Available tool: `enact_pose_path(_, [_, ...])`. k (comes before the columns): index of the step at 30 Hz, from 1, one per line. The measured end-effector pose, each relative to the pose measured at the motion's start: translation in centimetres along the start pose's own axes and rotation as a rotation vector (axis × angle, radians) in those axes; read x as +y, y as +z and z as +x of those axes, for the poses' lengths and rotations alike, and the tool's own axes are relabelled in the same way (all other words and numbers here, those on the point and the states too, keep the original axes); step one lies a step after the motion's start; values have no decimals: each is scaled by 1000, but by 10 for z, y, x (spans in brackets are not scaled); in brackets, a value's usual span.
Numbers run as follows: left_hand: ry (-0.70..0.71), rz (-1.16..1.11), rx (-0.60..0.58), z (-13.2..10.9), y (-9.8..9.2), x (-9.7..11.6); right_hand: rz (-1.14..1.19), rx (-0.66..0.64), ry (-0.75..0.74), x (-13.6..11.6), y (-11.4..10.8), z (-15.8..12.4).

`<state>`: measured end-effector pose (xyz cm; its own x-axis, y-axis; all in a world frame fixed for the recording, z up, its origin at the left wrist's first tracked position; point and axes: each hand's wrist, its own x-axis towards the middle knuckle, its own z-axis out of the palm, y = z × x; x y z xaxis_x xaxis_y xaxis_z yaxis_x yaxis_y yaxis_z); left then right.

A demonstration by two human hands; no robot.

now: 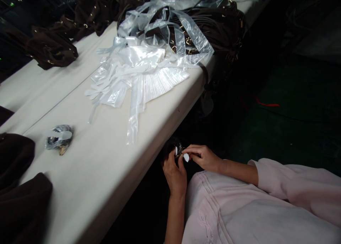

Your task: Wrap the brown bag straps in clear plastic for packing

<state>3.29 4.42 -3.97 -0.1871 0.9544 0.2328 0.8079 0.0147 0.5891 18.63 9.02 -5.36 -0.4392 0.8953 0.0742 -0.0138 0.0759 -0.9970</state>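
Just off the table's front edge, my left hand (pixel 174 174) grips a small dark coiled strap (pixel 173 144), with its fingers and thumb around the near side. My right hand (pixel 207 157) comes in from the right, fingertips pinched together at the coil. A white strip (pixel 186 157) with a jagged end sticks out by these fingertips, and another bit of white shows by the left fingers. Much of the coil is dark and covered by the fingers. On the table lies a similar coil (pixel 56 141) wrapped in clear plastic with a white band across it.
The pale table (pixel 87 187) runs diagonally past my lap. On it lie a heap of clear plastic bags (pixel 160 84), white strips (pixel 97 89), a pile of dark straps (pixel 213 27) with gold-coloured hardware, and brown bags (pixel 53 48). More brown material (pixel 29 205) lies at the left.
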Motion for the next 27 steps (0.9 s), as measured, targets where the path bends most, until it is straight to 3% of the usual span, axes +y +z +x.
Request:
enact_pose_path(7, [-9,-19,-29,-1,-6,-3,-196,18,-137,-5,2,3])
enact_pose_path(11, [40,-9,-15,-5,-2,-2,-313,101,-321,-7,7,6])
enact_pose_path(15, [11,-18,28,-5,3,-2,-310,23,-449,-10,15,13])
enact_pose_path(23, [-209,-354,-188,7,-20,-7,-187,18,-277,-4,19,20])
enact_pose_path(27, [-299,-399,-124,11,-17,-12,-199,14,-233,-4,20,20])
